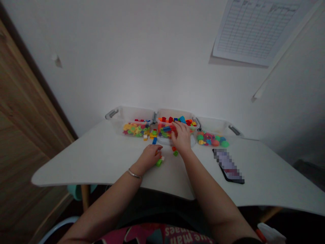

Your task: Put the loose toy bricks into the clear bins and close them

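Note:
My left hand (148, 157) is closed around a small cluster of plastic building blocks (159, 162), whose green and white parts show past the fingers. My right hand (182, 135) is at the front wall of the middle clear bin (175, 112), its fingers stretched over the rim and thumb apart. Mixed blocks (166, 129), red, orange, blue and green, fill that bin. Its fingertips are partly lost among the blocks, and I see nothing held in them. Below the right hand, a red and green block pair (175, 152) lies on the table.
A left clear bin (134, 111) holds yellowish pieces; a right clear bin (213, 122) holds round colourful ones. Several loose blocks (153, 134) lie in front of the bins. A phone (228, 166) rests on the white table (99, 166). Behind stands a wall with a printed chart (256, 32).

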A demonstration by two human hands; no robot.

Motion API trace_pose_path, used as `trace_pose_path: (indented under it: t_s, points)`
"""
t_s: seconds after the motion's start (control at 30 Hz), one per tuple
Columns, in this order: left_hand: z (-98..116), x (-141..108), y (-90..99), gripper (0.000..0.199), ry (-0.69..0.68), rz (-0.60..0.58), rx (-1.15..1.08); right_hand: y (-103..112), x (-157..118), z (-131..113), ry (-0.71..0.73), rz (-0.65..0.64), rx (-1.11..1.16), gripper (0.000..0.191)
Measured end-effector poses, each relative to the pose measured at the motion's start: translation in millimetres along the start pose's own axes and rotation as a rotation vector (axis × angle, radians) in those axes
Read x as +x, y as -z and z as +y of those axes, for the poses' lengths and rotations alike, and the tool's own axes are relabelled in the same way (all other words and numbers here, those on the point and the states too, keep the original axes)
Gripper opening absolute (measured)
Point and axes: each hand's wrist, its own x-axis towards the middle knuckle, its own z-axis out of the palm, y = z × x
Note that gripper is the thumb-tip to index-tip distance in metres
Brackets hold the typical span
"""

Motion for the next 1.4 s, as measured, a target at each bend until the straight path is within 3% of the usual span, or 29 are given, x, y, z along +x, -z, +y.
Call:
trace_pose_path:
  t_s: [0.2, 0.47, 0.57, 0.7, 0.83, 1.0, 1.4]
  points:
    - [-4, 1, 0.3, 0.032, -0.072, 0.114, -0.009, 5, -24, 6, 0.031, 0.102, 0.042, 0.035]
    - [-6, 0, -4.9, 0.042, -0.023, 0.226, 0.234, -6, -71, 27, -0.119, -0.232, 0.088, 0.034]
    - [-3, 0, -6.3, 0.047, 0.041, 0.208, 0.326, -8, -75, 28, -0.122, -0.333, 0.100, 0.036]
    - [-4, 9, -1.4, 0.048, 0.108, 0.218, 0.377, -6, -73, 26, -0.121, -0.372, 0.102, 0.037]
    - [-9, 29, 9.6, 0.053, -0.012, 0.132, 0.434, -3, -71, 23, -0.132, -0.397, 0.103, 0.038]
    - [-12, 54, 18.2, 0.051, -0.011, 0.067, 0.519, 0, -70, 19, -0.150, -0.399, 0.054, 0.037]
    - [1, 75, 10.3, 0.045, 0.157, -0.026, 0.586, 3, -71, 15, -0.164, -0.455, 0.029, 0.043]
